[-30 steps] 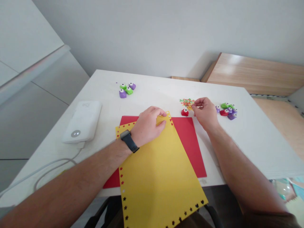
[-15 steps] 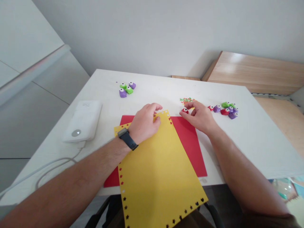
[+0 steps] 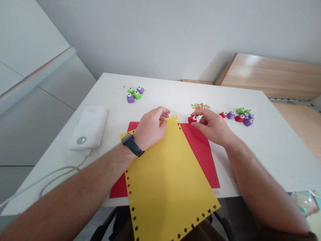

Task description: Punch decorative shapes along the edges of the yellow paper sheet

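A yellow sheet of paper (image 3: 170, 170), with small star and heart shapes punched along its edges, lies slanted over red paper (image 3: 200, 150). Its lower end hangs past the table's front edge. Near the sheet's top edge, my left hand (image 3: 152, 127) pinches it between thumb and fingers. To the right, my right hand (image 3: 212, 125) grips a red craft punch (image 3: 192, 119) with a white, eye-like button by thumb and fingertips. The punch is just right of the yellow sheet's top corner, apart from it. Punched-out confetti (image 3: 200, 106) in green and orange lies behind my right hand.
Several red, purple and green punches (image 3: 240, 118) cluster at the right. More purple and green punches (image 3: 136, 95) sit at the back left. A white power bank (image 3: 89, 129) with a cable (image 3: 67, 169) occupies the table's left side.
My right hand has picked at the red punch and shifted it slightly left, so more of it shows. My left hand has moved a little left and up at the sheet's top edge.
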Available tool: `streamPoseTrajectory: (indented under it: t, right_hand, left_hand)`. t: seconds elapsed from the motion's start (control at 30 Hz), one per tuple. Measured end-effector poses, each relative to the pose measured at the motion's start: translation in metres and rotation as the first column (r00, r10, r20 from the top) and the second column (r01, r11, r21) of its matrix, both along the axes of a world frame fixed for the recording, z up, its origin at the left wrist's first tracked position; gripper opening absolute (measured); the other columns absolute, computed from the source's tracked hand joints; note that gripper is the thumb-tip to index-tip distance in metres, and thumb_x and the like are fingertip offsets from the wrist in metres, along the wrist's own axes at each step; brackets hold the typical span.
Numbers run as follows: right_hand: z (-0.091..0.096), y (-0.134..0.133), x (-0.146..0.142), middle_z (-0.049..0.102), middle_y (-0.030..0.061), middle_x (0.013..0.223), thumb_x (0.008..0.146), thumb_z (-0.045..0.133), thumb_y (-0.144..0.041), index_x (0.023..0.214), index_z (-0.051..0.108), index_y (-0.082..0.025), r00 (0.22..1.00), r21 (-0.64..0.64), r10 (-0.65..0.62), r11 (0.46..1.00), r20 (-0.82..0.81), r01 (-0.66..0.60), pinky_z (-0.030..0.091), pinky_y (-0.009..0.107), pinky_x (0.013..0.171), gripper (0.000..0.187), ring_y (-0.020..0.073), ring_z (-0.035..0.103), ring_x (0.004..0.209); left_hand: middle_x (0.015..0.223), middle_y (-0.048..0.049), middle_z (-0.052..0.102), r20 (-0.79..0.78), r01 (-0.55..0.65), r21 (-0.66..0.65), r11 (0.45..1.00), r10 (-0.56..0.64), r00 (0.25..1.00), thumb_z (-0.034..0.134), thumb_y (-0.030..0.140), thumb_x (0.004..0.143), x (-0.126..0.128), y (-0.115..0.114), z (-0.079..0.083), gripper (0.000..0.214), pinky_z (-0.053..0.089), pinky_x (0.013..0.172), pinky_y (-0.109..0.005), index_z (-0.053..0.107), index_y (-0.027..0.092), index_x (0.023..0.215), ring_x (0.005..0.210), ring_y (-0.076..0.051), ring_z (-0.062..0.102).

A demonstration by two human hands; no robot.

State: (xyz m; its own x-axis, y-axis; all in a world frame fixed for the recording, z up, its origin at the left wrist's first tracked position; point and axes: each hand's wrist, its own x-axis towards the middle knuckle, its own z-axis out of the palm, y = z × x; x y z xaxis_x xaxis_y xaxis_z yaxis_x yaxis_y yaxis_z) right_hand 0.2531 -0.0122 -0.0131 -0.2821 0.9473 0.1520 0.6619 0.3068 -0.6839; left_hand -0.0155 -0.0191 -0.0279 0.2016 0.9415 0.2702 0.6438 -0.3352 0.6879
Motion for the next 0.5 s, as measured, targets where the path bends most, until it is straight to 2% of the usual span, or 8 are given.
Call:
streamPoseTrajectory:
  t: [0.13, 0.3, 0.4, 0.5]
  right_hand:
    - [0.003, -0.006, -0.003, 0.065, -0.0014, 0.079, 0.091, 0.07, -0.025, 0.116, 0.074, -0.027, 0.991, -0.002, 0.13, 0.992, 0.019, -0.13, 0.043, 0.032, 0.063, 0.025, 0.0147, 0.055, 0.062]
    - [0.003, -0.005, -0.007, 0.072, 0.0041, 0.1, 0.089, 0.07, -0.017, 0.112, 0.076, -0.027, 0.976, 0.017, 0.204, 0.978, 0.077, -0.206, 0.048, 0.034, 0.071, 0.026, 0.0174, 0.061, 0.075]
    - [0.003, -0.006, -0.009, 0.072, 0.0048, 0.101, 0.089, 0.07, -0.016, 0.113, 0.077, -0.028, 0.971, -0.001, 0.22, 0.975, 0.095, -0.221, 0.05, 0.035, 0.076, 0.028, 0.0188, 0.064, 0.08]
    - [0.004, -0.007, -0.011, 0.072, 0.0051, 0.102, 0.089, 0.07, -0.016, 0.115, 0.077, -0.027, 0.966, -0.014, 0.239, 0.971, 0.103, -0.239, 0.051, 0.037, 0.081, 0.029, 0.0201, 0.066, 0.084]
  left_hand:
    - [0.123, -0.0105, 0.07, -0.036, -0.093, 0.024, 0.995, 0.094, 0.995, 0.06, 0.019, 0.092, -0.003, 0.003, 0.002, 0.024, 0.06, 0.098, -0.041, 0.071, 0.019, 0.113, 0.09, -0.019, 0.073]
    - [0.114, -0.0101, 0.073, -0.093, -0.069, 0.049, 0.996, 0.074, 0.993, 0.06, 0.022, 0.094, -0.005, 0.005, 0.004, 0.015, 0.057, 0.101, -0.043, 0.074, 0.02, 0.098, 0.107, -0.025, 0.07]
    - [0.109, -0.0075, 0.076, -0.12, -0.034, 0.054, 0.998, 0.04, 0.992, 0.055, 0.022, 0.098, -0.005, 0.004, 0.006, 0.018, 0.055, 0.098, -0.042, 0.073, 0.022, 0.102, 0.105, -0.026, 0.07]
    - [0.105, -0.0039, 0.079, -0.117, -0.034, 0.011, 0.999, 0.035, 0.993, 0.052, 0.025, 0.102, -0.005, 0.003, 0.007, 0.02, 0.054, 0.087, -0.038, 0.07, 0.024, 0.11, 0.096, -0.024, 0.072]
